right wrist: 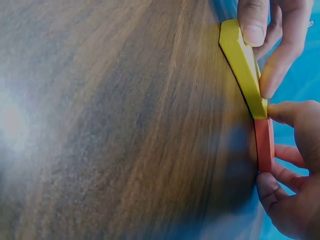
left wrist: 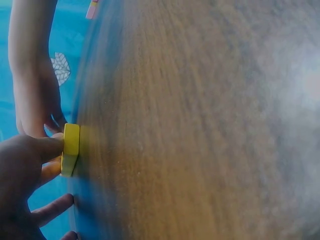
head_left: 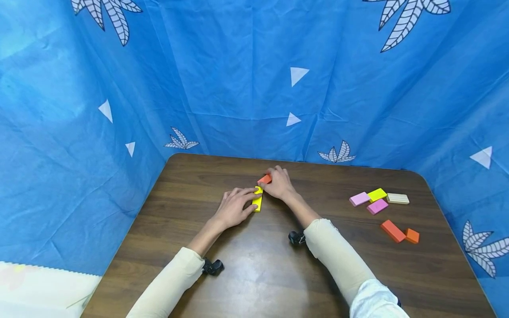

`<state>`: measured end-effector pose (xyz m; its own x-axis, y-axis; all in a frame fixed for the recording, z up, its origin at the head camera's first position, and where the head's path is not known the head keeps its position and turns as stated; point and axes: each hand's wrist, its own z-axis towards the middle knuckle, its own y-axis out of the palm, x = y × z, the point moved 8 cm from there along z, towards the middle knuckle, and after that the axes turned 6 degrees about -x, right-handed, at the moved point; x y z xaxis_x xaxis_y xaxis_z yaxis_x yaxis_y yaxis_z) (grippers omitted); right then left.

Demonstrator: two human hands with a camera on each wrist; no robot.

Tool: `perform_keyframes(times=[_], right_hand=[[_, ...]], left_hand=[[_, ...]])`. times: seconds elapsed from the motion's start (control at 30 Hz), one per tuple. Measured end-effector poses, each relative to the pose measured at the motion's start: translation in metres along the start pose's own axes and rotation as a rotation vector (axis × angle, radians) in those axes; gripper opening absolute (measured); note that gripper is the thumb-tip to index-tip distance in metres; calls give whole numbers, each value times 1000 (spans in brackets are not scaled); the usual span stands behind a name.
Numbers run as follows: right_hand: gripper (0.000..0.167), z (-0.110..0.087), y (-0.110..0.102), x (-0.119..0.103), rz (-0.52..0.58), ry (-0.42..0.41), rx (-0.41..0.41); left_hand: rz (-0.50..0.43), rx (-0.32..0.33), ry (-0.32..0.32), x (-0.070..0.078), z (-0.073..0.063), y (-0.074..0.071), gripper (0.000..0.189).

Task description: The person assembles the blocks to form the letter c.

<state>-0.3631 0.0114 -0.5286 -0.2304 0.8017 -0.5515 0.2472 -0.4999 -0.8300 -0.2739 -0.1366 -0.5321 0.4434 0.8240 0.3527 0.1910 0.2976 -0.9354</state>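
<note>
My left hand [head_left: 233, 207] holds a yellow block [head_left: 257, 203] flat on the table, its thumb near the closer end and its fingertips by the far end. With thumb and fingers my right hand [head_left: 280, 184] pinches a red-orange block [head_left: 263, 179] just beyond it. Seen from the right wrist, the end of the yellow block [right wrist: 240, 65] meets the end of the red-orange block [right wrist: 264, 142], and the two lie at a slight angle. In the left wrist view the yellow block [left wrist: 71, 145] shows under my fingers, and the red-orange one is hidden.
On the wooden table [head_left: 254, 282] at right lie a light pink block [head_left: 359, 199], a yellow-green block [head_left: 377, 195], a cream block [head_left: 397, 198] and a magenta block [head_left: 377, 206]. Nearer are a long red-orange block [head_left: 393, 231] and a short orange block [head_left: 412, 236]. Blue cloth [head_left: 238, 88] surrounds the table.
</note>
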Motion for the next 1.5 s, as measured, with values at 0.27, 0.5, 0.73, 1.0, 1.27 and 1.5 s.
perform_keyframes(times=[0.27, 0.5, 0.73, 1.0, 1.27, 1.5], right_hand=[[52, -14, -21, 30, 91, 13, 14], [49, -50, -58, 77, 55, -12, 60], [45, -88, -89, 121, -16, -27, 76], [32, -131, -123, 165, -113, -58, 88], [32, -156, -148, 200, -153, -34, 94], [41, -163, -148, 213, -202, -18, 41]], left_hand=[[17, 2, 2, 4, 4, 1, 44], [9, 1, -3, 3, 6, 0, 45], [6, 25, -18, -2, 4, -2, 44], [6, 17, -11, 1, 7, -1, 44], [5, 18, -13, 3, 9, 1, 44], [8, 10, -17, 2, 10, 4, 45]])
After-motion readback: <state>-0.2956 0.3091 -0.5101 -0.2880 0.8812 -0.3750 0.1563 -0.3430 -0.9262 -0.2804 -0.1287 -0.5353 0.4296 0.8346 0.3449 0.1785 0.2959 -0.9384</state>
